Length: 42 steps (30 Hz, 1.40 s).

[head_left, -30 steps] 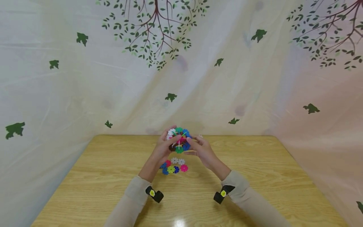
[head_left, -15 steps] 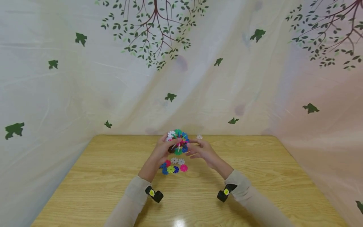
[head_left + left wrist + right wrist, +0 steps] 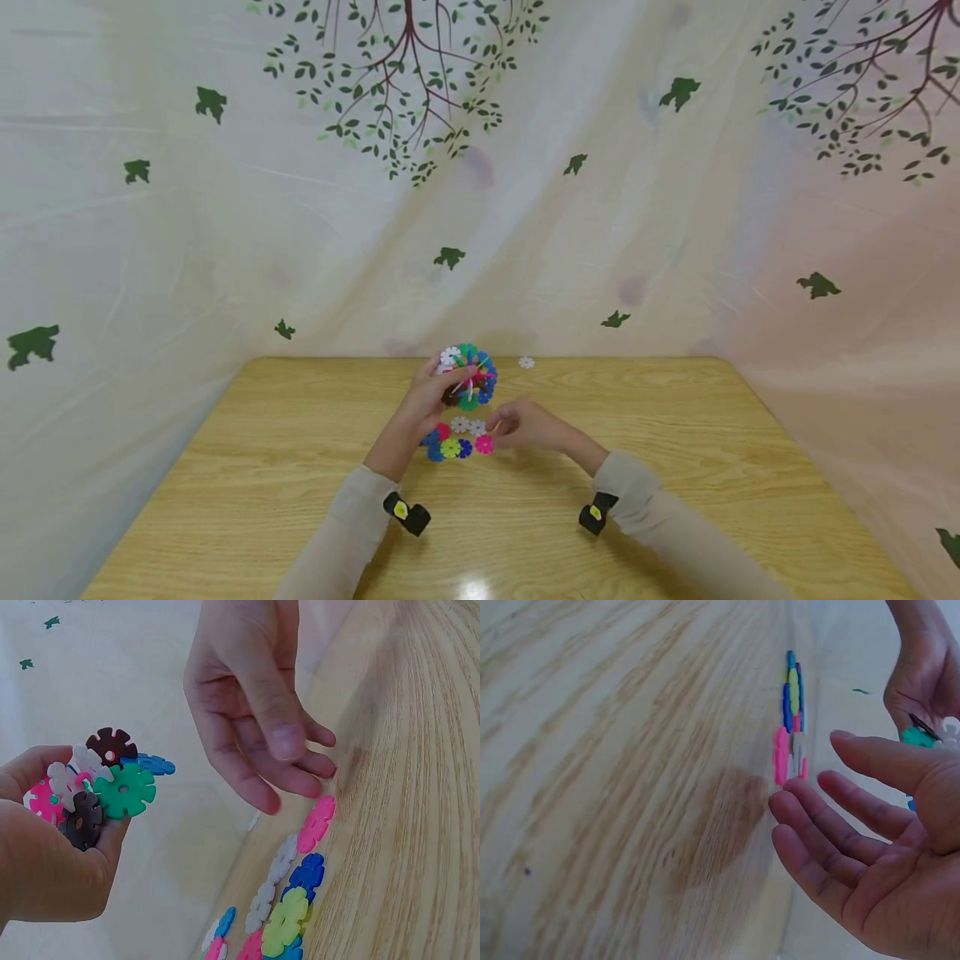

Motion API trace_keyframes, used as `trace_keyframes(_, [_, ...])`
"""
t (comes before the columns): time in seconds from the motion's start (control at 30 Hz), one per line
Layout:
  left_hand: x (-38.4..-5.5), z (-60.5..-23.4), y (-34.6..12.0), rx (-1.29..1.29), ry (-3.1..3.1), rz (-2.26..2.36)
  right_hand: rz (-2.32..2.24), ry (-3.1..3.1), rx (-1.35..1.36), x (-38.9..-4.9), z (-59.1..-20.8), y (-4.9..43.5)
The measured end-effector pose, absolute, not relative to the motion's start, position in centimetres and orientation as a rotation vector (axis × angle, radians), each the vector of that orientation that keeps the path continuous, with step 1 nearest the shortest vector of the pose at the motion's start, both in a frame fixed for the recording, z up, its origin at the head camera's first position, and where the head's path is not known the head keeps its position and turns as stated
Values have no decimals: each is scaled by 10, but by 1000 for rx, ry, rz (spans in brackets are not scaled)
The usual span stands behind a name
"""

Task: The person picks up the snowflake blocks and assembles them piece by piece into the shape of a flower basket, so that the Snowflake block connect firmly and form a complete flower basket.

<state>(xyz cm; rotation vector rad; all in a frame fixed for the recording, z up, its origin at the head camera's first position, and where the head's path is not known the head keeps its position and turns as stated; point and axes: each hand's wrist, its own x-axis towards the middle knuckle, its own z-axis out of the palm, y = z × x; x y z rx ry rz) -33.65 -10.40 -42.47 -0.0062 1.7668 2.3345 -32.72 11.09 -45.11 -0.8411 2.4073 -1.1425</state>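
Observation:
My left hand [image 3: 429, 397] grips a rounded cluster of interlocking flower-shaped plastic discs [image 3: 486, 385], in green, blue, white, brown and pink. In the left wrist view a green disc [image 3: 125, 790] and dark brown disc [image 3: 82, 821] of the cluster show between thumb and fingers. Lower and to the right, my right hand [image 3: 531, 425] is empty, its fingers loosely bent and apart. Its fingertips are close to a loose pink disc [image 3: 483, 444] on the table, with two white discs [image 3: 468, 426] just behind. The palm shows bare in the right wrist view.
Loose yellow [image 3: 451, 447], blue and pink discs lie grouped on the wooden table [image 3: 675, 467] below the left hand. A lone white disc [image 3: 527, 362] lies by the table's back edge. A printed cloth [image 3: 360, 250] hangs behind.
My right hand has let go of the cluster and come down toward the loose discs. The left hand keeps holding the cluster, which has shifted slightly left and down.

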Motion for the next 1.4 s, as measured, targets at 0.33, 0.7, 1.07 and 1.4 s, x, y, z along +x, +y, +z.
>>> trace_keyframes(0.33, [-334, -422, -105, 15, 1755, 2335, -915, 2497, -951, -324, -450, 96])
trace_keyframes(0.7, [-333, -422, -105, 15, 1764, 2341, -846, 2541, -976, -324, -450, 90])
trace_keyframes(1.07, [-333, -422, -102, 43, 1794, 2345, -862, 2528, -995, -323, -453, 94])
trace_keyframes(1.4, [-333, -423, -101, 22, 1778, 2380, -1043, 2499, -914, -334, -449, 122])
